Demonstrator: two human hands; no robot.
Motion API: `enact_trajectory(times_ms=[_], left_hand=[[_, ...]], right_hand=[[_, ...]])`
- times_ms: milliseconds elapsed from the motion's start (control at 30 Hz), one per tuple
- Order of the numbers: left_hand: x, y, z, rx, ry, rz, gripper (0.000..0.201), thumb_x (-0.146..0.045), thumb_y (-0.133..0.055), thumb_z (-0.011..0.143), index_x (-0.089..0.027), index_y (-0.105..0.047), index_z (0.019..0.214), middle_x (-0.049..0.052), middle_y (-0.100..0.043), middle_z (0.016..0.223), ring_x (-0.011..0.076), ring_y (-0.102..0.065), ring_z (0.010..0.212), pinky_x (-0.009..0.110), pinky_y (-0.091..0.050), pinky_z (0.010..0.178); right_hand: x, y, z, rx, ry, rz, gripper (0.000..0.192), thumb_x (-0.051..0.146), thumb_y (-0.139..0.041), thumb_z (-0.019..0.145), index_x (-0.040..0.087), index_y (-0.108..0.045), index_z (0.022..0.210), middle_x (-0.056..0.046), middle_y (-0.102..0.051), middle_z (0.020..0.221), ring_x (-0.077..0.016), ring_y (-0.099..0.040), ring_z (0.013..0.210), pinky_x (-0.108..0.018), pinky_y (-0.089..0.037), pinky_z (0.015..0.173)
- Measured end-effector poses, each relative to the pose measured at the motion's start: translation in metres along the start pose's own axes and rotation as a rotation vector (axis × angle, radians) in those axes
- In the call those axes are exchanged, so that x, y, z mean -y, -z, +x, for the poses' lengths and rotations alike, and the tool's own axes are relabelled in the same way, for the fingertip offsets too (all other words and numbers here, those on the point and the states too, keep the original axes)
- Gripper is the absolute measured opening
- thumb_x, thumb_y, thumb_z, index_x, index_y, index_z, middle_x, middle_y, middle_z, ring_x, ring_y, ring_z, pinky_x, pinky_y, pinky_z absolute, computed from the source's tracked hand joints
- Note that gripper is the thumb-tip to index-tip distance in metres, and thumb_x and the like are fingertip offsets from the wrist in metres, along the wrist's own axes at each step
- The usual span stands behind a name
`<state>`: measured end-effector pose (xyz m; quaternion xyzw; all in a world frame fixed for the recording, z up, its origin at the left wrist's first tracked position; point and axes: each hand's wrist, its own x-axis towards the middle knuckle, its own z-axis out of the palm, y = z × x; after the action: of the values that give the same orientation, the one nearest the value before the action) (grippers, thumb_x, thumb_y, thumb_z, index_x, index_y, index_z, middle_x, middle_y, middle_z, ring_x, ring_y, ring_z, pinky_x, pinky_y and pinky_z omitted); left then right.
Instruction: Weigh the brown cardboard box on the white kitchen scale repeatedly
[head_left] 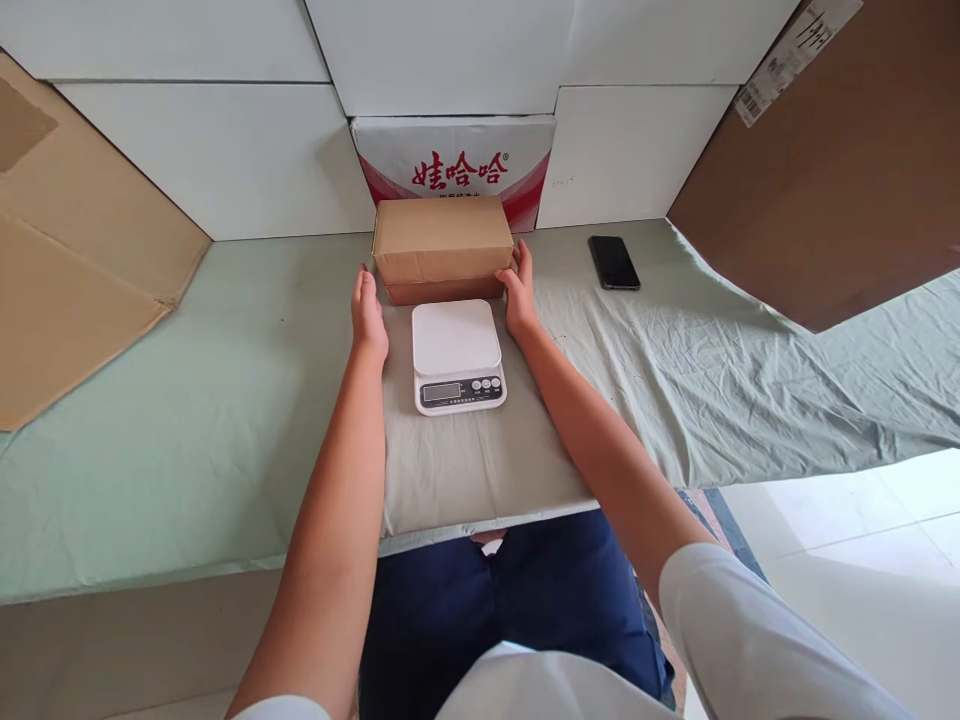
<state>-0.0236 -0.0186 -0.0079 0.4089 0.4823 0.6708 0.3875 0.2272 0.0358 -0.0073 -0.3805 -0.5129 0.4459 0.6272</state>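
Brown box parked right behind a digital scale

So, nearest first: the table has a pale green cloth on it, and the scale sits there with its display facing the wearer. Nothing's on its platform.

Just left of and a bit past the scale is the left hand, flat and unclosed, fingers pointing away beside the box's left end. Could be brushing it, I can't tell. The right hand mirrors it on the scale's right: thumb over the corner of the box's near face, fingers along the right end. Whether it's really gripping, no idea from this angle.

My read is that the step in hand is handling the box with both hands, either taking hold or letting go. If it's to be moved, I'd say both palms need to press in evenly on the ends, keeping its near lower edge clear of the scale.

The box is just beyond the scale and looks to be down on the cloth. Long axis runs left to right, pretty much parallel to the scale's front edge, with a long side facing the wearer.

Further back, a dark phone lies right of and beyond the scale, and a red-and-white carton stands directly behind the box.
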Motion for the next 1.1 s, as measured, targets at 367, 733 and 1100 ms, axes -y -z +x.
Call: enact_trajectory(times_ms=[367,733,1100], left_hand=[[0.0,-0.006,0.008,0.08,0.054,0.015,0.088,-0.079,-0.039,0.092,-0.023,-0.038,0.16,0.009,-0.03,0.175,0.0197,-0.028,0.162,0.037,-0.023,0.133],[0.009,-0.006,0.006,0.144,0.038,0.032,0.09,-0.085,-0.042,0.086,-0.028,-0.046,0.154,0.01,-0.037,0.172,0.0227,-0.03,0.162,0.042,-0.021,0.133],[-0.046,0.001,-0.031,0.198,-0.204,0.023,0.087,-0.089,-0.046,0.081,-0.036,-0.051,0.15,0.003,-0.043,0.167,0.0243,-0.033,0.16,0.04,-0.023,0.133]], right_hand=[[0.009,0.002,0.0,0.095,-0.047,-0.074,0.071,0.064,-0.052,0.078,0.026,-0.046,0.137,-0.006,-0.054,0.154,-0.0288,-0.044,0.15,-0.053,-0.031,0.132],[0.022,-0.004,-0.011,0.159,-0.025,-0.146,0.067,0.043,-0.058,0.071,0.028,-0.044,0.134,-0.004,-0.055,0.147,-0.0282,-0.045,0.142,-0.05,-0.034,0.129],[0.075,-0.006,-0.041,0.255,0.181,-0.18,0.087,0.073,-0.053,0.083,0.03,-0.028,0.154,-0.004,-0.037,0.168,-0.0283,-0.033,0.158,-0.047,-0.028,0.135]])
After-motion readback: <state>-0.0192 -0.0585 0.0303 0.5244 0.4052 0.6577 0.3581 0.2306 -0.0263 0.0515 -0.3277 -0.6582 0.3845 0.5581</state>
